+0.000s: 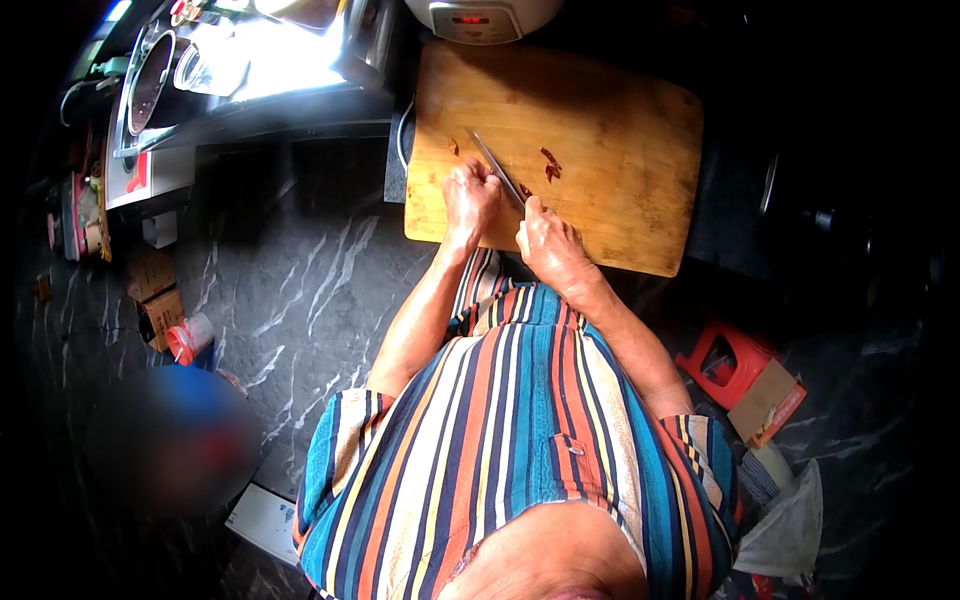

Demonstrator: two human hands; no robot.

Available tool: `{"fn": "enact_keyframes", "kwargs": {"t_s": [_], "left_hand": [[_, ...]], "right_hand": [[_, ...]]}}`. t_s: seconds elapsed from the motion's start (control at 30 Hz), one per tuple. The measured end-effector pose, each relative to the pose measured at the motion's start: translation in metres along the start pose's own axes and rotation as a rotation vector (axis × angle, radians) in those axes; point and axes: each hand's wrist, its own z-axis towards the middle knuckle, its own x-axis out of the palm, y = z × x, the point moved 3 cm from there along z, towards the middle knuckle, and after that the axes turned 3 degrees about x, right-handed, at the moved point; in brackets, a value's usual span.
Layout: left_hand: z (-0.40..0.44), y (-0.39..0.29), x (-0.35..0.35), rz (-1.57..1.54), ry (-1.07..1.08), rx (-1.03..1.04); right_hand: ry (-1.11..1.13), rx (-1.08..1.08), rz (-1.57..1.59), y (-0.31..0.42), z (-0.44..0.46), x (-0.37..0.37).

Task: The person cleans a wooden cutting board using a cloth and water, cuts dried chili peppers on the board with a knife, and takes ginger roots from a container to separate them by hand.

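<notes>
Handle hidden inside the right hand, grip clenched round a slim grey metal knife angled over a stained, rectangular yellow-brown wooden board, near shrivelled dark-red pieces too small to identify; left hand curls beside the blade, can't tell if its grip holds anything.

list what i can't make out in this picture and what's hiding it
All in the head view:
- Handle of the knife: covered by the right hand.
- Whatever the left hand may hold: hidden by the hand itself.
- Top of the white appliance: cut off by the upper edge.
- Reading on its red display: too small.
- Lower-left patch: blurred.
</notes>
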Motion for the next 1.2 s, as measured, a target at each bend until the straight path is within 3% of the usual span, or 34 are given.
{"fn": "enact_keyframes", "kwargs": {"t_s": [0.13,0.37,0.57,0.63,0.77,1.0,1.2], "left_hand": [[-0.003,-0.002,0.003,0.036,-0.027,0.096],[-0.013,-0.008,0.000,0.009,-0.001,0.131],[-0.013,-0.007,-0.013,-0.048,0.038,0.166],[-0.007,-0.012,-0.026,0.019,0.017,0.077],[0.017,-0.002,-0.040,0.063,-0.119,0.095],[0.042,0.004,-0.021,0.357,-0.120,0.251],[0.051,0.004,-0.024,0.287,-0.141,0.259]], "right_hand": [[0.043,0.001,0.001,0.006,0.011,-0.002],[-0.099,-0.120,0.001,0.004,0.034,-0.001],[0.040,-0.006,0.224,-0.022,-0.016,-0.022],[-0.081,0.056,0.247,-0.030,-0.026,-0.031],[-0.246,0.129,0.191,-0.043,-0.029,-0.045],[-0.267,0.167,0.240,-0.052,-0.036,-0.045],[-0.289,0.143,0.244,-0.058,-0.041,-0.042]]}}
